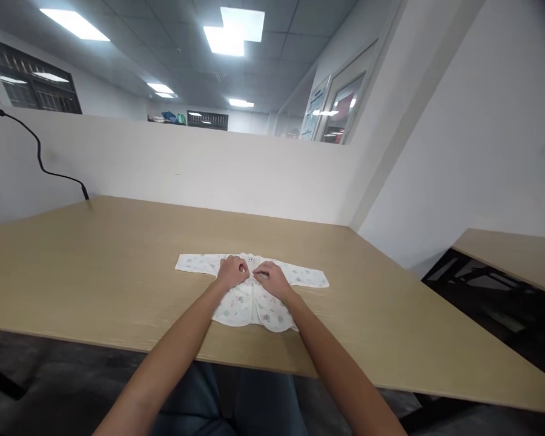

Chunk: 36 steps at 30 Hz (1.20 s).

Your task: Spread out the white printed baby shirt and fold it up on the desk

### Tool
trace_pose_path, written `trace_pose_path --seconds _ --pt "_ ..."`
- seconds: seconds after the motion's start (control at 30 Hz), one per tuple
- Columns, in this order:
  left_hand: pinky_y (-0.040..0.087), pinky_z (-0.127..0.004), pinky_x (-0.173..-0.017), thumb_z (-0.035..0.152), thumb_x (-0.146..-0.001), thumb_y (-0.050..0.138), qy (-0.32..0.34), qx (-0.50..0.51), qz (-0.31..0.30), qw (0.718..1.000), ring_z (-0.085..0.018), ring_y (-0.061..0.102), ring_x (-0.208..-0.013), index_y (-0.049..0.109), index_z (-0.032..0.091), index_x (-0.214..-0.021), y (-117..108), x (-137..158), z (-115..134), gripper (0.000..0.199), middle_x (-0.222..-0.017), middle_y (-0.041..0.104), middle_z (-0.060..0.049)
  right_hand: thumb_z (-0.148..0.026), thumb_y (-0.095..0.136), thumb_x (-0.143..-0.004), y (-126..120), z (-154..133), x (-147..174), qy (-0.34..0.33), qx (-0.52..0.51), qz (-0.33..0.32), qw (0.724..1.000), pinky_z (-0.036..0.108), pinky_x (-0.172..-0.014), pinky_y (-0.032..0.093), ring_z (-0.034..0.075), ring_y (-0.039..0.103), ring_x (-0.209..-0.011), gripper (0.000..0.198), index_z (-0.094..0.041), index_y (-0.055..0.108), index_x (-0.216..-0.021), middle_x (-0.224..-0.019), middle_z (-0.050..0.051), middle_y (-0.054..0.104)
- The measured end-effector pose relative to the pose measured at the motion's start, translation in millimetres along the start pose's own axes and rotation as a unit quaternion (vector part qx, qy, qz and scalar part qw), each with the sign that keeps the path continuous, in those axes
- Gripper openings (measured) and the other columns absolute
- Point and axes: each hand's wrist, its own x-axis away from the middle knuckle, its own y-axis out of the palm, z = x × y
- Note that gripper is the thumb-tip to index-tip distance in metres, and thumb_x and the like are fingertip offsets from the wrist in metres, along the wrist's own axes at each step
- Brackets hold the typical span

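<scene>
A small white baby shirt (236, 309) with a faint printed pattern lies spread on the table, both sleeves stretched out sideways. Its front opening runs down the middle, and the two rounded lower corners part slightly. My left hand (233, 272) rests on the upper chest, thumb and fingers pinched at the left edge of the opening. Just across from it, my right hand (272, 278) pinches the right edge. The fingertips of both hands are close together, and any fastener between them is too small to make out.
The wooden table (118, 272) reaches back to a low white partition (218, 172). A black flexible-arm holder (40, 151) is fixed at the back left corner. A white wall (458, 151) stands at the right, with another table (518, 254) beyond.
</scene>
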Motion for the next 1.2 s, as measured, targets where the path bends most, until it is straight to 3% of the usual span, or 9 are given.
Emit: trace_pose_path --seconds 0.2,0.53,0.7,0.83,1.0,1.1,1.2 --pt "0.041 -0.039 -0.091 0.025 -0.078 0.063 0.012 -0.006 0.0 1.0 -0.025 0.063 -0.098 0.074 0.023 -0.08 0.2 0.2 0.4 0.011 -0.087 0.075 -0.002 -0.018 0.064 -0.085 1.5 2.4 1.0 -0.007 0.0 -0.01 1.0 0.04 -0.094 0.051 0.024 0.066 -0.099 0.025 -0.025 0.078 -0.104 -0.102 0.007 0.075" --pt "0.04 -0.041 -0.095 0.025 -0.081 0.061 0.016 -0.022 -0.007 1.0 -0.027 0.062 -0.105 0.071 0.022 -0.083 6.7 0.5 -1.7 0.011 -0.093 0.074 -0.006 -0.024 0.055 -0.094 5.9 4.2 2.5 -0.015 0.119 -0.038 0.992 0.04 -0.098 0.048 0.025 0.059 -0.104 0.032 -0.024 0.075 -0.119 -0.104 0.01 0.067" --pt "0.039 -0.047 -0.099 0.032 -0.088 0.056 0.044 -0.067 -0.013 0.997 -0.031 0.056 -0.115 0.068 0.023 -0.098 15.9 2.1 -0.7 0.017 -0.11 0.071 -0.009 -0.024 0.054 -0.093 7.7 14.4 4.4 -0.023 0.111 -0.045 0.993 0.044 -0.097 0.048 0.027 0.059 -0.102 0.032 -0.024 0.074 -0.117 -0.102 0.011 0.065" --pt "0.04 -0.048 -0.102 0.034 -0.089 0.057 0.043 -0.046 -0.046 0.997 -0.03 0.054 -0.119 0.067 0.023 -0.104 9.4 2.4 -5.3 0.022 -0.117 0.067 -0.009 -0.028 0.056 -0.09 3.9 20.0 2.7 -0.029 0.049 -0.026 0.998 0.045 -0.097 0.049 0.027 0.06 -0.103 0.038 -0.025 0.067 -0.126 -0.11 0.011 0.063" --pt "0.043 -0.038 -0.101 0.033 -0.084 0.064 0.104 0.002 -0.056 0.993 -0.026 0.058 -0.11 0.069 0.023 -0.112 -6.0 8.0 -15.0 0.031 -0.11 0.068 -0.007 -0.032 0.059 -0.086 -12.6 0.3 4.0 0.017 -0.023 -0.013 1.0 0.036 -0.078 0.051 0.02 0.06 -0.08 0.023 -0.022 0.068 -0.105 -0.1 0.007 0.065" --pt "0.045 -0.031 -0.089 0.028 -0.081 0.063 0.131 0.033 -0.021 0.991 -0.023 0.061 -0.098 0.073 0.019 -0.099 -7.3 7.4 -15.6 0.022 -0.096 0.07 -0.007 -0.033 0.061 -0.086 -18.8 -14.9 5.5 0.037 -0.046 -0.035 0.998 0.031 -0.072 0.048 0.018 0.059 -0.076 0.015 -0.021 0.069 -0.089 -0.085 0.004 0.067" --pt "0.043 -0.029 -0.074 0.027 -0.083 0.056 0.139 0.049 -0.034 0.988 -0.019 0.061 -0.081 0.071 0.018 -0.077 -4.9 7.1 -11.8 0.019 -0.08 0.07 -0.005 -0.038 0.07 -0.083 -19.3 -23.1 6.7 0.047 -0.039 -0.084 0.995 0.028 -0.065 0.043 0.016 0.055 -0.069 0.018 -0.02 0.07 -0.08 -0.074 0.001 0.065"
